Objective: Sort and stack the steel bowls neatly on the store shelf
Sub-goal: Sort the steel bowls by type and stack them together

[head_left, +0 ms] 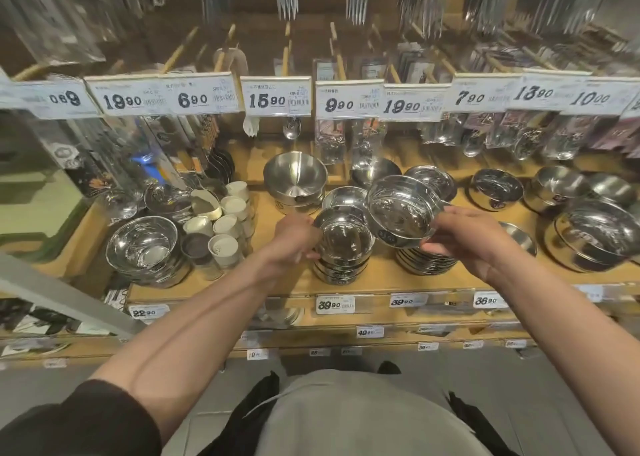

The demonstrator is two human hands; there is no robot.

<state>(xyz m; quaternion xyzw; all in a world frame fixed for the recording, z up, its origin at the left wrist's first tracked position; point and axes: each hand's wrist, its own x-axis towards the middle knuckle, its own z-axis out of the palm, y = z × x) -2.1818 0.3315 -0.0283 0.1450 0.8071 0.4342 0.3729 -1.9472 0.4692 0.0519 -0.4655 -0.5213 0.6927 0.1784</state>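
Step in hand, by my reading: nest the loose bowl onto the matching stack.

My left hand [294,236] is curled round the left side of the stack of small steel bowls [343,251] near the front edge of the wooden shelf [221,287], thumb and fingers wrapped at the rim of the top bowl; it steadies the stack and does not lift it.

My right hand [464,236] pinches a single steel bowl [401,210] by its right rim, thumb low on the outside wall. The bowl is off the shelf, tilted with its mouth toward me and to the left. Its left edge is just beside the top of the stack, above and to the right of it, and I cannot tell whether they touch. It hangs over a lower pile of shallow steel dishes [426,261].

To do it well:
- Level the bowl before lowering it, since a tilted rim would likely catch and rock the stack.
- Centre it over the top bowl, then let it slide down on its own wall.
- Keep the left hold low enough that my fingers are clear of the rim.

Farther back, a large conical steel bowl [295,175] stands behind the stack, and more bowls sit to the right. Price tags [277,101] hang above.
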